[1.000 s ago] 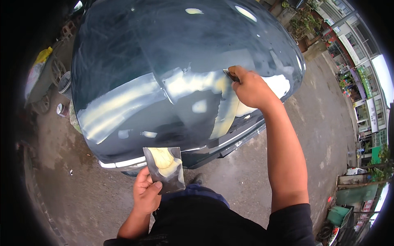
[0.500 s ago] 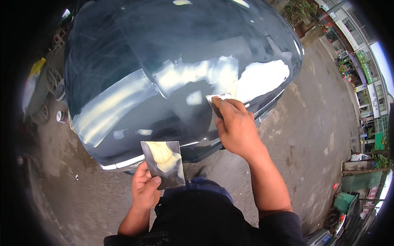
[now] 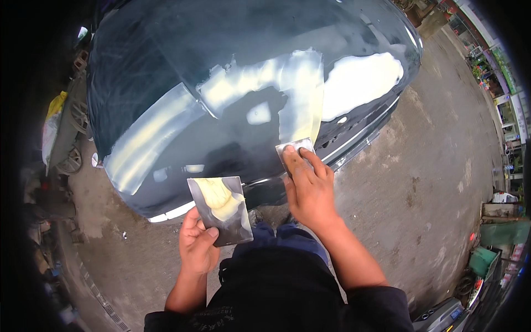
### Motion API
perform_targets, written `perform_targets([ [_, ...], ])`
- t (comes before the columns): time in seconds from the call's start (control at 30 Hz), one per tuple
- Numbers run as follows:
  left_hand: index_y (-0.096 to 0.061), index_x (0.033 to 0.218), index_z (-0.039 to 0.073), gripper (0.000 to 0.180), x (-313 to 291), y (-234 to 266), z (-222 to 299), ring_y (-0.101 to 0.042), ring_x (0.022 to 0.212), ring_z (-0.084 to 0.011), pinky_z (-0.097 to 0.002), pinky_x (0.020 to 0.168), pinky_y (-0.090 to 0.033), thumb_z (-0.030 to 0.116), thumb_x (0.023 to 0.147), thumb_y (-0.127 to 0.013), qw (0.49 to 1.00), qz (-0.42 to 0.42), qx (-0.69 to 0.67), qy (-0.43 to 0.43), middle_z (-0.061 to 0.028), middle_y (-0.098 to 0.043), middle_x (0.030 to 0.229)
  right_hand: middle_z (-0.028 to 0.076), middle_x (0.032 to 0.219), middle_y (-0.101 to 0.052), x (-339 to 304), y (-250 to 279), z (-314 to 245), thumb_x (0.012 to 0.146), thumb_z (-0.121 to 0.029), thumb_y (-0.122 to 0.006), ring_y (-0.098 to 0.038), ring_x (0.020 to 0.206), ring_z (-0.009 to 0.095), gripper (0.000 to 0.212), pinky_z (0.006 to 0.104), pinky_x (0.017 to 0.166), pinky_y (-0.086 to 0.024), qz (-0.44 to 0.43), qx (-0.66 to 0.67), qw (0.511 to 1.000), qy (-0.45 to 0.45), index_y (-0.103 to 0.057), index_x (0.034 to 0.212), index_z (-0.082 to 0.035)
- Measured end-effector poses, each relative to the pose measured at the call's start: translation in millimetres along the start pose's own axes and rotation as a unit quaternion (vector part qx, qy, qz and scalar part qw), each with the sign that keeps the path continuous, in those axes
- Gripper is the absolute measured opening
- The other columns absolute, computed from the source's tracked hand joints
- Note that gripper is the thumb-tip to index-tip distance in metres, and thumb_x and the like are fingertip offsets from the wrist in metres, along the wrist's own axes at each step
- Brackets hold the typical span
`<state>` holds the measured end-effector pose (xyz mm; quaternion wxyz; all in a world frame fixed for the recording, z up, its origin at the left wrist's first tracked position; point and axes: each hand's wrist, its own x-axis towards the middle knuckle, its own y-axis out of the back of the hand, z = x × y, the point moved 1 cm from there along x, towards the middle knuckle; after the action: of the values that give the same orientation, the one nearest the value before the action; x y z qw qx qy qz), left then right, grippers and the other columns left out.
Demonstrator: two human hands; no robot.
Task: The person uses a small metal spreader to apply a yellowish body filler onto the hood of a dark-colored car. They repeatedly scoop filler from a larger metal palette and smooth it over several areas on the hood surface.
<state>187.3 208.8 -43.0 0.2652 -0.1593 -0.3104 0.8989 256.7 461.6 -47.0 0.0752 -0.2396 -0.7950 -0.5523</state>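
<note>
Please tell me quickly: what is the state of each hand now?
Left hand: closed, holding a dark flat plate with yellowish paste on it.
Right hand: closed, holding a flat scraper.

paste [image 3: 220,200] on plate [image 3: 237,228] | spreader [image 3: 297,144] right of plate, at panel [image 3: 227,143] edge | cart [image 3: 64,128] left of panel

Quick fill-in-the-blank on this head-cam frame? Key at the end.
1. The ____ hand holds the plate with pale yellow putty.
2. The ____ hand holds the scraper.
3. The large bright patch on the dark car looks ____.
4. The person's short sleeves are ____.

Missing words: left; right; white; black
</note>
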Motion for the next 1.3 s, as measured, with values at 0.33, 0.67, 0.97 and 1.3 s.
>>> perform_targets([
  [0.33, -0.04, 0.15, -0.006, 0.061, -4, 3, 4, -0.06, 0.131, -0.0296, -0.0448, 0.114, -0.044, -0.011, 0.091, -0.056, 0.999, 0.008, 0.034, -0.013, -0.0221, -0.062, 0.14, 0.01, 0.144, -0.062, -41, -45, 9, 0.08, -0.004, -0.075, -0.054, 0.132, 0.033, 0.062, 0.049, 0.1, -0.041, 0.073, 0.023, 0.997, 0.028, -0.06, 0.14, -0.005],
  [0.67, -0.04, 0.15, -0.005, 0.061, -7, -5, 10, -0.059, 0.132, -0.0293, -0.0445, 0.115, -0.044, -0.01, 0.091, -0.056, 0.998, 0.002, 0.053, -0.021, -0.0224, -0.061, 0.14, 0.01, 0.146, -0.06, -67, -71, 14, 0.08, -0.005, -0.076, -0.054, 0.133, 0.032, 0.061, 0.0509, 0.102, -0.041, 0.096, 0.034, 0.994, 0.036, -0.06, 0.139, -0.006],
  [0.97, -0.04, 0.151, 0.0, 0.063, 0, -36, -8, -0.058, 0.134, -0.0284, -0.0432, 0.117, -0.043, -0.008, 0.089, -0.052, 0.996, 0.072, -0.013, 0.047, -0.0177, -0.059, 0.144, 0.015, 0.146, -0.062, -74, 23, -16, 0.089, -0.009, -0.074, -0.053, 0.136, 0.036, 0.059, 0.0504, 0.11, -0.041, 0.069, 0.368, 0.926, 0.052, -0.055, 0.144, -0.001],
  [1.3, -0.037, 0.152, 0.002, 0.063, 9, -77, -5, -0.056, 0.135, -0.028, -0.0443, 0.116, -0.043, -0.004, 0.092, -0.054, 0.997, 0.014, -0.047, -0.056, -0.0164, -0.058, 0.144, 0.009, 0.146, -0.062, -44, 45, 20, 0.09, -0.011, -0.073, -0.053, 0.136, 0.033, 0.059, 0.0473, 0.106, -0.04, -0.052, 0.261, 0.957, 0.118, -0.057, 0.146, -0.007],
])
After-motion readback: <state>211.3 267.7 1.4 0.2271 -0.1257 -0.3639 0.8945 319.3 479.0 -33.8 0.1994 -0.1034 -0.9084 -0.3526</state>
